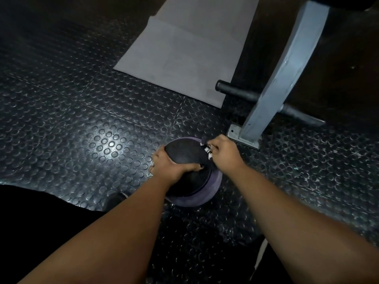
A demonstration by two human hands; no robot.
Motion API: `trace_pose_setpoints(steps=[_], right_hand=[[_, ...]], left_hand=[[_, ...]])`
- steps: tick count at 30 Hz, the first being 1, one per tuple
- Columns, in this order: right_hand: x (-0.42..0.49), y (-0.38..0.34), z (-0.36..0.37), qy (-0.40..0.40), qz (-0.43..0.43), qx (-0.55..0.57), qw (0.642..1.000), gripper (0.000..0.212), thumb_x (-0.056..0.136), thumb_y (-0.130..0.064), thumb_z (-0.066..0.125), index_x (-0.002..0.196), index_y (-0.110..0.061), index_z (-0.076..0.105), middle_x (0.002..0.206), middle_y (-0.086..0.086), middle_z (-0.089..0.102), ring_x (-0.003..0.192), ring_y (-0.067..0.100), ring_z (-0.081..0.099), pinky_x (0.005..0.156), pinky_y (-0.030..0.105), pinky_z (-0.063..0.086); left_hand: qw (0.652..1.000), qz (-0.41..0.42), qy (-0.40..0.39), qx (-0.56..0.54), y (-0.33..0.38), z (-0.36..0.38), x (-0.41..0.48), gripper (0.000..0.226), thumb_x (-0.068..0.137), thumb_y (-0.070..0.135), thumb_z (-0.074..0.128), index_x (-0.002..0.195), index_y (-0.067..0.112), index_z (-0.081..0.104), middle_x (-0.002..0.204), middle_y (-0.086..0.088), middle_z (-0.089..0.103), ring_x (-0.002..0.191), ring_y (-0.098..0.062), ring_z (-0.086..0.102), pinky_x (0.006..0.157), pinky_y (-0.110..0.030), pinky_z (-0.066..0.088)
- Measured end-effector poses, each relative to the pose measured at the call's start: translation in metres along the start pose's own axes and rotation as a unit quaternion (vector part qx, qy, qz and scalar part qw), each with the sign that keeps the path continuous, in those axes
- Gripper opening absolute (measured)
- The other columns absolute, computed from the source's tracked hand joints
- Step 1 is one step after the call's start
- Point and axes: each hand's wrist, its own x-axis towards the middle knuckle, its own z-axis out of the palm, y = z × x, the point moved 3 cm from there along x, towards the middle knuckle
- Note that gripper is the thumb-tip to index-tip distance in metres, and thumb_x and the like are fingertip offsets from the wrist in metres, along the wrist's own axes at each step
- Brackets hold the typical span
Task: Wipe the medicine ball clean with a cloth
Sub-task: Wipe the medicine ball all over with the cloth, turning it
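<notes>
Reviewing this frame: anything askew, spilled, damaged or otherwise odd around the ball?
Nothing serious. The round black medicine ball sits on a purple ring base, left hand gripping it, right hand pinching a dark cloth. Only whitish scuffs mark the black studded rubber floor to its right.

Black ball point(184, 153) (purple base point(215, 180)), grey mat point(184, 54).

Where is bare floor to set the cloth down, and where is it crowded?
Bare studded floor lies left of the medicine ball, below the grey mat, and right of the right hand. Crowded between ball and the post's base plate.
</notes>
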Motion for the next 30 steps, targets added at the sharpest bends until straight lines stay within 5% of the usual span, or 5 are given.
trace_pose_setpoints(steps=[6,14,22,27,30], right_hand=[[-0.063,0.012,0.007,0.091,0.002,0.051,0.995,0.02,0.089,0.001,0.055,0.104,0.002,0.068,0.094,-0.001,0.05,0.085,0.014,0.053,0.079,0.012,0.038],[-0.054,0.007,0.013,0.139,-0.023,0.034,0.989,0.021,0.089,-0.002,0.055,0.104,0.002,0.069,0.099,0.006,0.054,0.094,0.024,0.054,0.087,0.03,0.047],[0.028,-0.011,0.016,0.009,-0.004,0.017,1.0,0.027,0.095,-0.008,0.049,0.115,-0.004,0.067,0.112,0.011,0.053,0.104,0.025,0.052,0.093,0.029,0.043],[-0.014,0.0,0.013,0.106,0.006,0.04,0.994,0.026,0.092,-0.004,0.049,0.111,0.0,0.066,0.105,0.008,0.052,0.101,0.025,0.05,0.089,0.022,0.039],[-0.064,0.002,0.022,0.182,0.024,0.08,0.98,0.015,0.089,-0.003,0.051,0.095,-0.003,0.065,0.102,0.004,0.048,0.094,0.02,0.051,0.085,0.021,0.041]], left_hand=[[0.999,-0.019,0.019,-0.023,-0.001,0.004,-0.004,0.154,0.019,0.071,0.088,0.152,0.032,0.021,0.145,0.001,0.028,0.136,-0.033,0.035,0.111,-0.056,0.039],[0.998,-0.01,0.051,-0.042,-0.007,0.009,-0.008,0.16,0.006,0.083,0.081,0.147,0.031,0.026,0.143,0.002,0.031,0.132,-0.035,0.04,0.106,-0.057,0.043],[0.996,-0.015,0.09,-0.025,-0.006,0.012,-0.011,0.153,0.022,0.082,0.079,0.152,0.027,0.021,0.151,-0.003,0.029,0.137,-0.04,0.036,0.11,-0.06,0.037],[0.994,-0.047,0.097,-0.017,0.008,0.013,-0.005,0.146,0.034,0.077,0.084,0.154,0.022,0.02,0.156,-0.003,0.024,0.14,-0.041,0.032,0.111,-0.06,0.036],[0.992,-0.074,0.096,-0.025,0.019,0.014,0.002,0.155,0.025,0.083,0.079,0.154,0.022,0.02,0.157,-0.002,0.021,0.139,-0.041,0.034,0.108,-0.061,0.039]])
